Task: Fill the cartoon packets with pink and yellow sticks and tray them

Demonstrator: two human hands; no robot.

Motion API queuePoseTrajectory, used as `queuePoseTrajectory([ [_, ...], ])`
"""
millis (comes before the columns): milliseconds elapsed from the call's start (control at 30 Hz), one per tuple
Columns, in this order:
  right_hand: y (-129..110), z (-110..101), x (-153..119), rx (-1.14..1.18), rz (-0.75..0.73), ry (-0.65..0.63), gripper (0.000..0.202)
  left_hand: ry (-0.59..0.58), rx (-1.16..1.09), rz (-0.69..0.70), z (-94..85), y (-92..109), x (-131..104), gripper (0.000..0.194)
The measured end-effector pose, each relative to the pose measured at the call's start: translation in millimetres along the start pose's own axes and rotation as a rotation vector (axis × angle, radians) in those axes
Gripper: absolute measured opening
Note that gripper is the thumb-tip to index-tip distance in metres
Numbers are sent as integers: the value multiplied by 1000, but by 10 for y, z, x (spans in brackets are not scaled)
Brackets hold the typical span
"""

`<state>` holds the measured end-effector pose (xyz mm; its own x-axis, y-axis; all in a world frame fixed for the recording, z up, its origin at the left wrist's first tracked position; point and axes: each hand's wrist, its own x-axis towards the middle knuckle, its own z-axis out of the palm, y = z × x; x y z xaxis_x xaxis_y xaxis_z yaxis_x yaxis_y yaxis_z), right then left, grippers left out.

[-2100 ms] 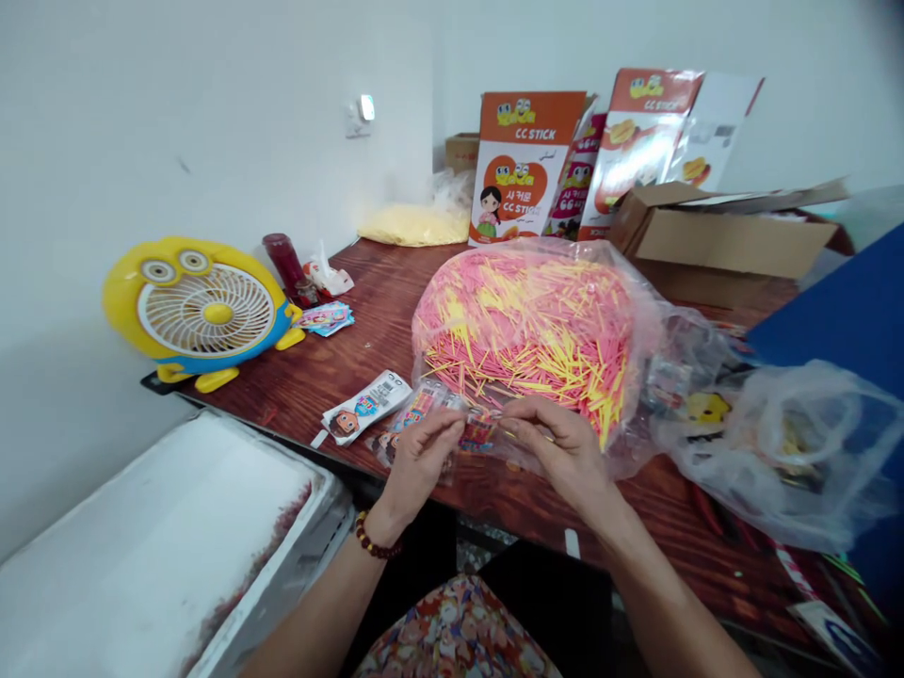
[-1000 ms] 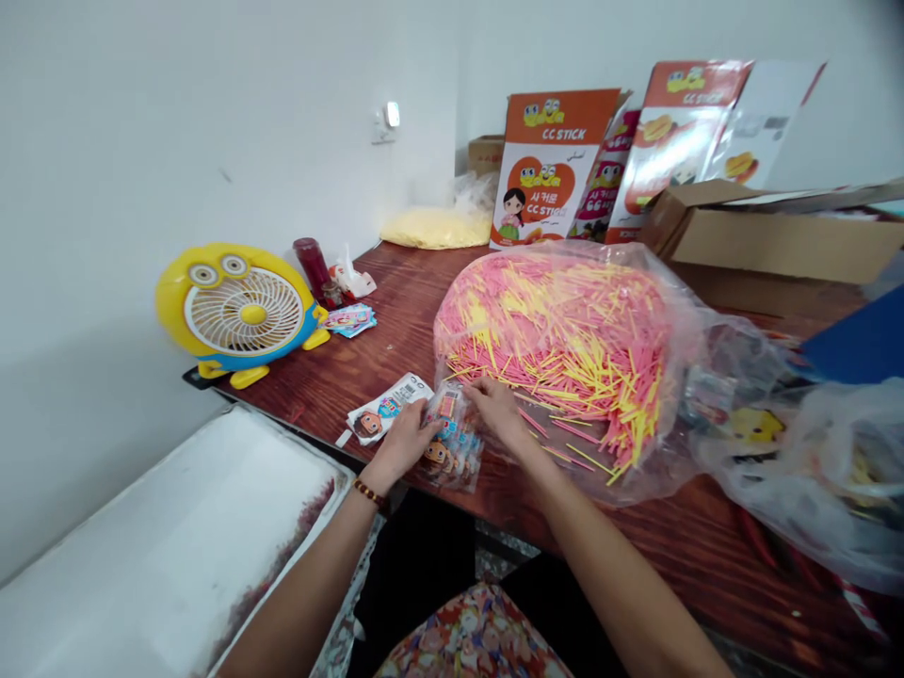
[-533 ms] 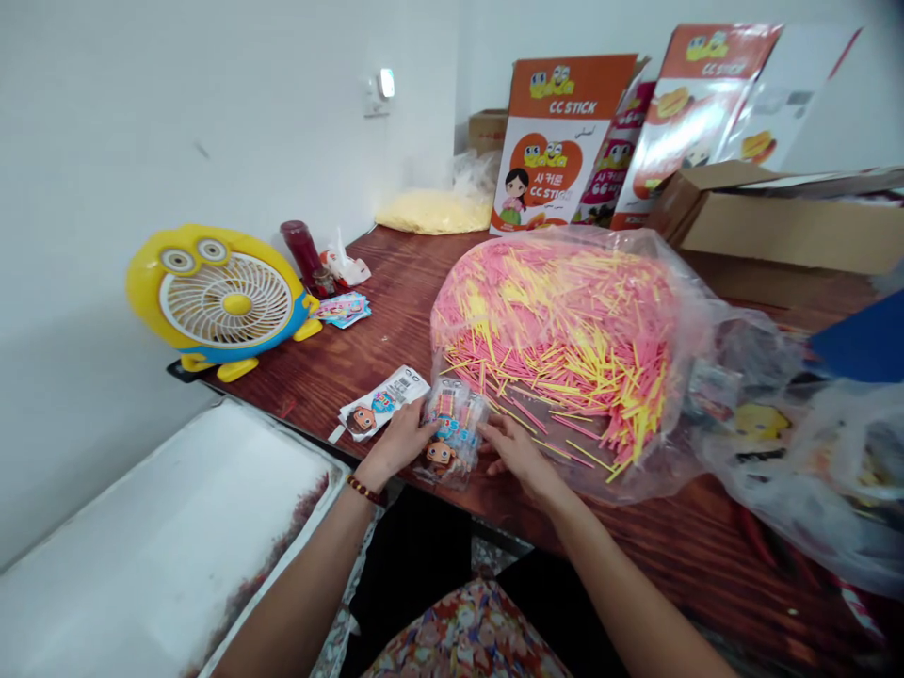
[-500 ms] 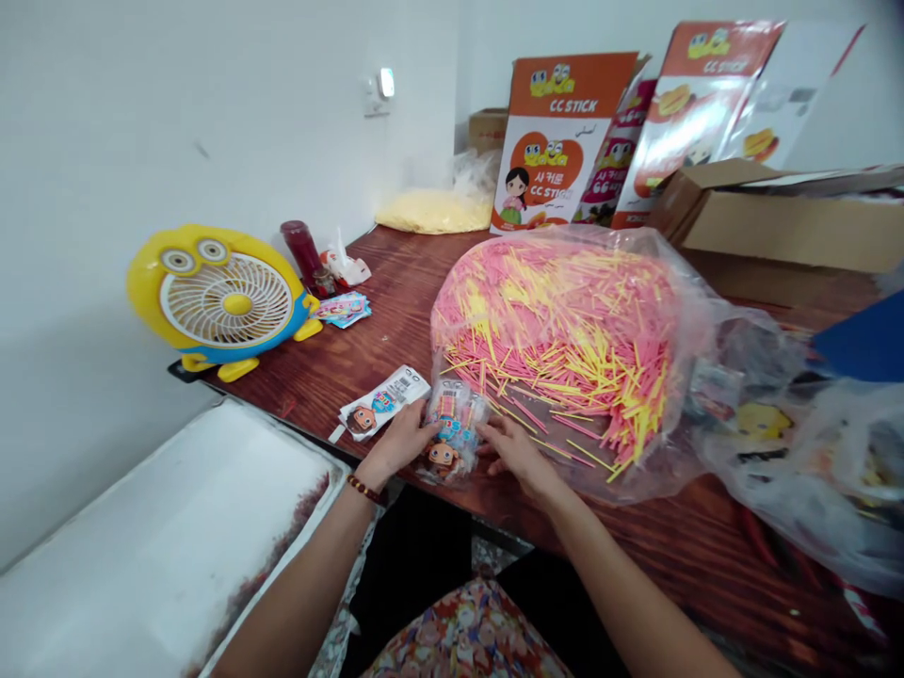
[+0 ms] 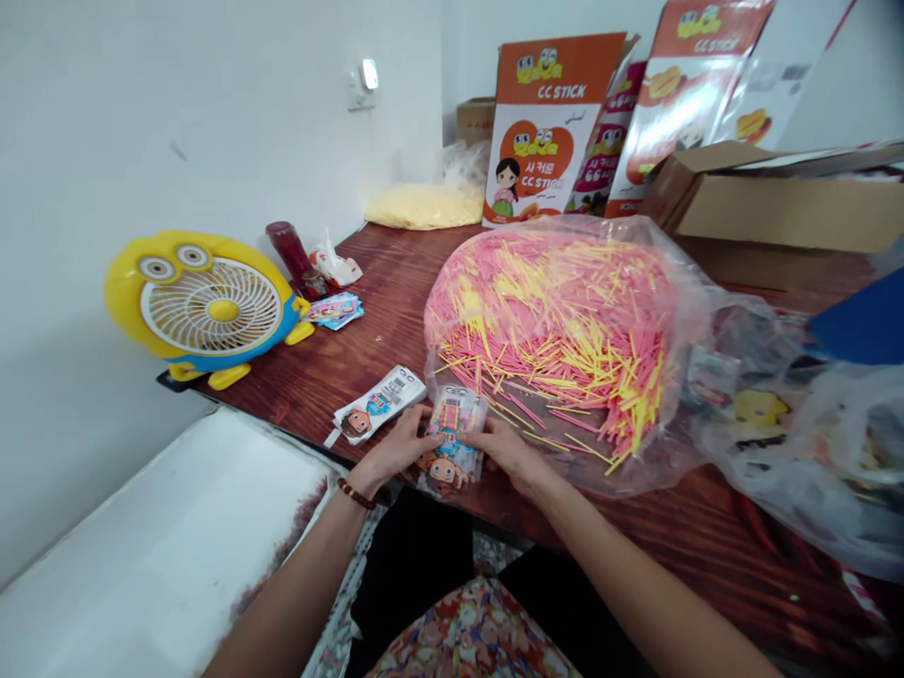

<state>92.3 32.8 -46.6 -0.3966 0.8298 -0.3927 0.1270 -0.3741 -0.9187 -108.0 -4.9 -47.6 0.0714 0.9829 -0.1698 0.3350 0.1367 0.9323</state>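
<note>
Between my hands, at the table's front edge, is a clear printed packet (image 5: 456, 419) with a cartoon face and pink and yellow sticks showing through it. My left hand (image 5: 399, 447) grips its left side, thumb on top. From the right, my right hand (image 5: 509, 452) holds the other side, its thumb also on the printed face. Fingers under the packet are hidden. Just left of my hands lies a stack of flat printed packets (image 5: 379, 405). Beyond them, a big clear plastic bag (image 5: 551, 311) lies open, full of pink and yellow sticks, some spilling toward its mouth.
A yellow and blue cartoon fan (image 5: 222, 306) stands at the left, near a dark red bottle (image 5: 291, 252) and more printed packets (image 5: 333, 311). Printed cartons (image 5: 555, 132) and an open cardboard box (image 5: 783, 217) line the back. Plastic bags (image 5: 812, 452) lie at the right.
My right thumb has moved left onto the packet's face, and both hands now press it. The packet looks flatter and its print clearer. The view has shifted slightly.
</note>
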Motion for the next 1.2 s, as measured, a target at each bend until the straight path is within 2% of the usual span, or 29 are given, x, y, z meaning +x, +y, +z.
queuePoseTrajectory([
  [133,147,99,-20,-137,-248,137,40,-13,-118,76,5,-4,-128,55],
  [200,207,146,-71,-246,-331,189,36,4,-83,114,-10,-23,-192,65],
  [267,239,192,-142,-295,-374,208,33,10,-20,129,-14,-46,-242,67],
  [333,244,237,-213,-289,-350,183,35,9,-10,139,11,-62,-279,67],
  [433,215,294,-284,-253,-280,95,44,-52,-157,117,112,-50,-322,69],
  [533,178,328,-311,-215,-315,71,50,-114,-352,99,241,15,-365,67],
  [633,173,332,-320,-215,-379,78,49,-81,-433,138,336,119,-401,68],
  [800,269,294,-268,-291,-458,143,64,34,-326,260,351,233,-380,73],
  [1033,406,209,-175,-344,-431,54,64,-39,-134,271,298,-4,-274,79],
  [1200,438,178,-129,-371,-433,117,66,-35,-102,256,352,-35,-231,85],
])
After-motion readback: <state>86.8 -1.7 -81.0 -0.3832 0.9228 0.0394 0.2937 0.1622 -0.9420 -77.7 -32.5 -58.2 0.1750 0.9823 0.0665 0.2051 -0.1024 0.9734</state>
